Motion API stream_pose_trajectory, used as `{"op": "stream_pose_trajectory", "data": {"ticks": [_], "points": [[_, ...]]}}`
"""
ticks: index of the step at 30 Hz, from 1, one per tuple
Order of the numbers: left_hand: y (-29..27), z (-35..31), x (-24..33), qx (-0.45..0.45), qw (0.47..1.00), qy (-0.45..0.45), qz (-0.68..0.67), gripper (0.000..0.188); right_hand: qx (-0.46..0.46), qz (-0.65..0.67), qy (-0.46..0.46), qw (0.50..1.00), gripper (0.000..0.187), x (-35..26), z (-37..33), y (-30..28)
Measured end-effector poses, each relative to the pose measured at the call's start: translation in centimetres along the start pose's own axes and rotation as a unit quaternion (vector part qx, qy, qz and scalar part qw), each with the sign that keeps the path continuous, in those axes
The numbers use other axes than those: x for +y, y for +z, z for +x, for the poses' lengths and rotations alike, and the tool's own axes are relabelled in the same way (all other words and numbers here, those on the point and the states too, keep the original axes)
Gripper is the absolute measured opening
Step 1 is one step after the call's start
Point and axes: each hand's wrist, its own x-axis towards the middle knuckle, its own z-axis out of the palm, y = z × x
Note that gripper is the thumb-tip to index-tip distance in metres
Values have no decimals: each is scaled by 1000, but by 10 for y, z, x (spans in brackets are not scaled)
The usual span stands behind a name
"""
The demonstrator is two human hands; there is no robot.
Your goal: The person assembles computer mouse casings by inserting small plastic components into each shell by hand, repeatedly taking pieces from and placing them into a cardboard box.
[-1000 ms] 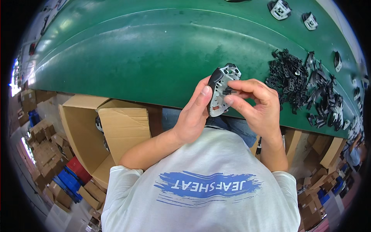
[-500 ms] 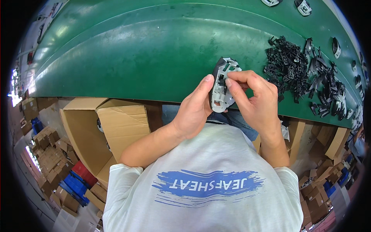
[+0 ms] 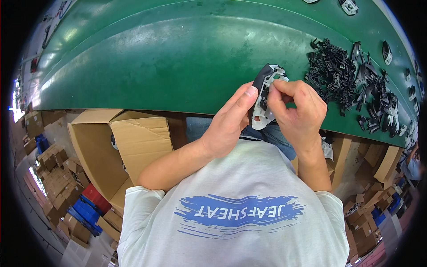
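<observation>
A curved plastic shell [image 3: 262,116], white frame inside and black cover along its left side, is held up over the near edge of the green table. My left hand [image 3: 231,111] grips it from the left, thumb on the black side, other fingers partly hidden behind it. My right hand [image 3: 300,107] is closed in a pinch at the shell's inner right side, thumb and index fingertips against the white frame. Whatever lies between those fingertips is hidden. Small dark parts show inside the frame.
On the green table [image 3: 155,66], to the right, lie a heap of small black plastic clips [image 3: 331,71] and a pile of black and white curved pieces [image 3: 378,102]. More shells [image 3: 349,6] lie at the far right. An open cardboard box [image 3: 95,155] stands below the table's left edge.
Both hands and the shell have shifted slightly right. The shell has turned, showing more of its black side. My right fingertips have moved up along the frame.
</observation>
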Motion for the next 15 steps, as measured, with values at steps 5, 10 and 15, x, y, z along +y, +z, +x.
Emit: {"op": "stream_pose_trajectory", "data": {"ticks": [5, 10, 15], "points": [[3, 4, 3, 4, 997, -35, -66, 54, -4, -21, -35, 999, 24, 3, 3, -1], [4, 6, 3, 15, 997, -51, -62, 54, -1, -34, -33, 999, 24, 3, 2, 2], [9, 1, 0, 44, 998, -34, -10, 51, -24, -54, -48, 997, 22, 4, 2, -1]]}}
